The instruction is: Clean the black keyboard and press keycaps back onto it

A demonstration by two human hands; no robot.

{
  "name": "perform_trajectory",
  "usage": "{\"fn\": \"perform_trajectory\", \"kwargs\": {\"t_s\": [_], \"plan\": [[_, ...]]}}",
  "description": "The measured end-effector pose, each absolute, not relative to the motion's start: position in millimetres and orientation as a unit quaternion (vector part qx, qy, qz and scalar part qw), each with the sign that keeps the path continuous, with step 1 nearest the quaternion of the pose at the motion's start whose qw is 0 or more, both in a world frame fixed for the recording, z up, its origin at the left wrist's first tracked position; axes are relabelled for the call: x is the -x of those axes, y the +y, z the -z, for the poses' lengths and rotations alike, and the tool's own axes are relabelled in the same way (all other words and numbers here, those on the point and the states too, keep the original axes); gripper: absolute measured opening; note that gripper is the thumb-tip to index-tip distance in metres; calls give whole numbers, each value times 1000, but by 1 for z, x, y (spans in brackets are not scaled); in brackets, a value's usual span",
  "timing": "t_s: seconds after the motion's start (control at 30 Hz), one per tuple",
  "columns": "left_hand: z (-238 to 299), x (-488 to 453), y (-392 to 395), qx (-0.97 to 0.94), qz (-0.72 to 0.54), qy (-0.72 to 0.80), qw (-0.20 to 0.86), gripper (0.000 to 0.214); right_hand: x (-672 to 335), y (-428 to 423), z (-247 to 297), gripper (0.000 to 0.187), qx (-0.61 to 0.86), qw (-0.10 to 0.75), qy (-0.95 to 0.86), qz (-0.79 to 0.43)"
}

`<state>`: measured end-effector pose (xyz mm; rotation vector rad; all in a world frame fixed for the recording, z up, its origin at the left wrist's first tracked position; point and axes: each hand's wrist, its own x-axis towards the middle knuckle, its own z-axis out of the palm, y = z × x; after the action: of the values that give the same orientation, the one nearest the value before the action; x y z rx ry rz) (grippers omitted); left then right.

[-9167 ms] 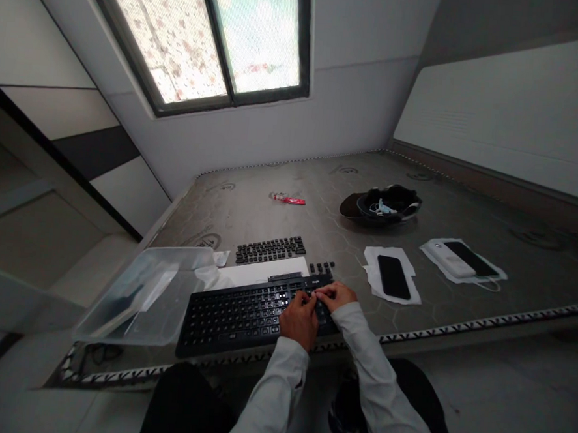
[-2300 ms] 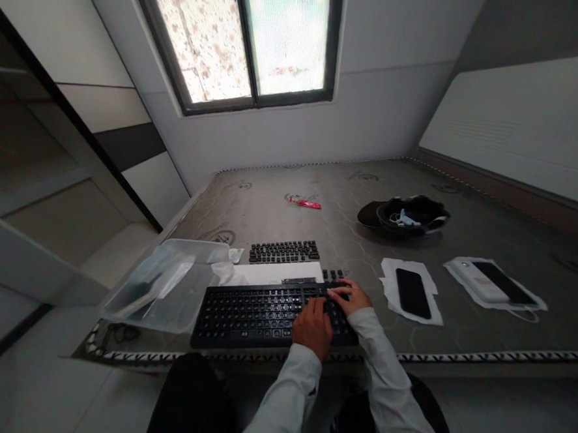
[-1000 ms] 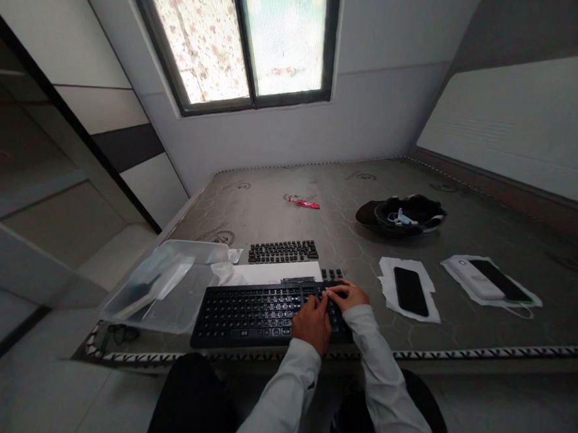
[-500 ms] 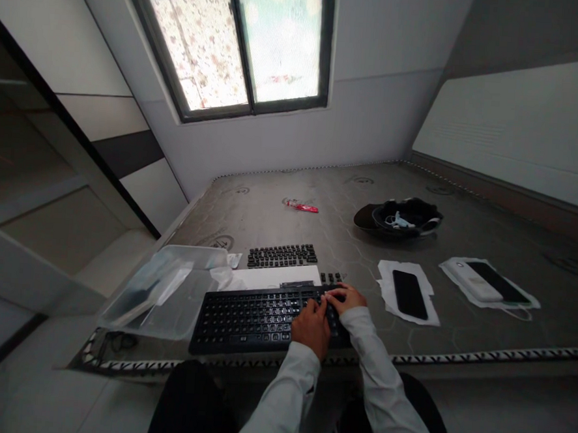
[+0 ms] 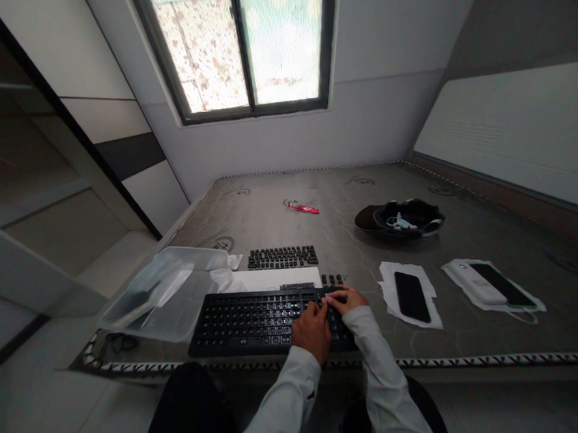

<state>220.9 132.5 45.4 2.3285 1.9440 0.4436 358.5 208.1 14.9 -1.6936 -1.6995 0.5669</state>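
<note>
A black keyboard (image 5: 246, 323) lies along the near edge of the mattress, with its keycaps off over much of its left and middle part. Over its right part, my left hand (image 5: 311, 330) is closed, fingertips pinched together against the board. My right hand (image 5: 347, 301) reaches in from the right, its thumb and fingers closed and meeting the left fingertips. Whatever sits between the fingers is too small and hidden to make out. Loose black keycaps (image 5: 284, 257) stand in rows beyond the keyboard, and a smaller group of keycaps (image 5: 333, 280) sits just past my right hand.
Left of the keyboard stands a clear plastic bin (image 5: 185, 315). A white sheet (image 5: 265, 278) lies behind the keyboard. To the right are a phone (image 5: 412, 297) on paper, a white device (image 5: 480, 285) beside another dark slab, and a cap (image 5: 367, 217). A red packet (image 5: 304, 208) lies farther back.
Both hands hold nearly the same pose over the keyboard's right part. The view has shifted very slightly; no object has visibly moved.
</note>
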Motion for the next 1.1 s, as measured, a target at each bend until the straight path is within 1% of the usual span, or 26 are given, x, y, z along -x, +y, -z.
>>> {"fn": "perform_trajectory", "kwargs": {"t_s": [0.13,0.27,0.5,0.8,0.97,1.1], "plan": [[-43,-221,132,-755,-149,638,38,45,-359,207,-15,14,656,321,-651,-208],[-41,-221,131,-755,-157,636,34,50,-359,207,-9,19,651,331,-651,-205],[-38,-222,132,-739,-167,651,36,52,-362,209,3,24,638,367,-636,-232],[-35,-221,131,-742,-165,648,38,50,-368,212,16,28,623,386,-620,-281],[-36,-221,131,-740,-170,650,41,50,-367,211,13,28,630,363,-631,-271],[-36,-221,131,-738,-166,653,43,50,-363,209,9,25,639,357,-642,-229]]}}
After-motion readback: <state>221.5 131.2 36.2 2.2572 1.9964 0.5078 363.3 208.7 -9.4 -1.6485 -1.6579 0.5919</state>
